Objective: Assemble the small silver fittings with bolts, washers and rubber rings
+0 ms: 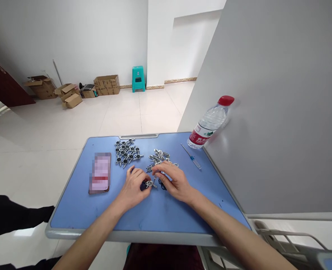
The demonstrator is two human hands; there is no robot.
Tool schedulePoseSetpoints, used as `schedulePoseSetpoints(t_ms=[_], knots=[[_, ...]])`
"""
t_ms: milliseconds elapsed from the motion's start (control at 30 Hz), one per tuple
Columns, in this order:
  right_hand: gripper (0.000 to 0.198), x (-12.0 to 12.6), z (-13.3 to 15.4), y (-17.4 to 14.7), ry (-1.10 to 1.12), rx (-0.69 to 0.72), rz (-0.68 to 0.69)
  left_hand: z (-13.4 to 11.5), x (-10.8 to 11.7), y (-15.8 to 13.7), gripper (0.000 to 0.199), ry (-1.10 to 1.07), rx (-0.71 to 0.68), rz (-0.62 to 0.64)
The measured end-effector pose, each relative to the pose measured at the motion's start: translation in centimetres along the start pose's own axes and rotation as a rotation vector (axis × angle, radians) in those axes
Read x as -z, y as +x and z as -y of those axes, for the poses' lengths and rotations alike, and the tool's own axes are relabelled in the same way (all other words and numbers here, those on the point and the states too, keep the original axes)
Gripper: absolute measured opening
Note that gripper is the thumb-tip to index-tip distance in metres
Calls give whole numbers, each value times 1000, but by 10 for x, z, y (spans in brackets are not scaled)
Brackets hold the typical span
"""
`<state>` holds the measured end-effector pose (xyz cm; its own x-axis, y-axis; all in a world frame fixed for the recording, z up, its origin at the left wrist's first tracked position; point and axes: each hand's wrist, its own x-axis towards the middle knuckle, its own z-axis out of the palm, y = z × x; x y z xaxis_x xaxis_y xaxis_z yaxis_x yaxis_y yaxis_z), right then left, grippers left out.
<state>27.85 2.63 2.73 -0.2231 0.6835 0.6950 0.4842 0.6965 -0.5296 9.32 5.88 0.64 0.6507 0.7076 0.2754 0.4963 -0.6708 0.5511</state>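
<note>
My left hand [135, 184] rests on the blue desk, its thumb and fingers closed around a small silver metal fitting [149, 183] with a round body and a short stem. Just to the right, my right hand [175, 180] is pinched over that fitting; whatever is between its fingertips is too small to make out. Black rings [162, 185] lie partly under the right hand. Behind it spreads a pile of silver metal loops [160, 154], with tiny metal balls or nuts [149, 167] at its left edge. Farther left sits a cluster of similar fittings with black centres [125, 152].
A phone [100, 173] lies on the left of the desk [78, 210]. A blue-handled screwdriver [192, 158] lies on the right, near a red-capped water bottle [208, 125] by the grey partition [281, 112]. Cardboard boxes [107, 85] and a teal stool [138, 78] stand along the wall.
</note>
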Motion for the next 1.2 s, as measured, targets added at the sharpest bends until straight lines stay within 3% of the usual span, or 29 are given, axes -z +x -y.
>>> schedulePoseSetpoints(t_ms=[400, 1200], knots=[[16, 2, 0, 2, -40, 24, 8, 0, 0, 0, 13, -10, 3, 3], [15, 6, -3, -1, -96, -81, -3, -2, 2, 1, 10, -2, 19, 10]])
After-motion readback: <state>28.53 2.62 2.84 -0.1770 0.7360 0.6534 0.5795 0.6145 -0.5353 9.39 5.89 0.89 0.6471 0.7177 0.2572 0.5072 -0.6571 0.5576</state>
